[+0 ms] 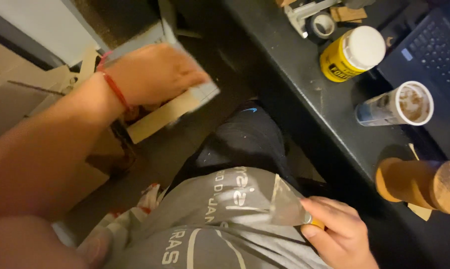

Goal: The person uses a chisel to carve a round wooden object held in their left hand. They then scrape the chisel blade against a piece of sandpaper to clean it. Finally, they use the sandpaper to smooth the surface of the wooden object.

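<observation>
Metal scraper blade [286, 205] juts left from right hand's [337, 233] pinching fingers [314, 230].

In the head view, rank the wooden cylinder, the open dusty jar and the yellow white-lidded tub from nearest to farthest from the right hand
From the right hand, gripping a putty knife:
1. Wooden cylinder, to its right on the dark bench.
2. Open dusty jar, farther up the bench.
3. Yellow white-lidded tub, farthest, beyond the jar.

A dark table [304, 84] runs along the right side. Below lies a dim, dusty floor [165, 154]. A pale wall [40, 25] shows at upper left.
</observation>
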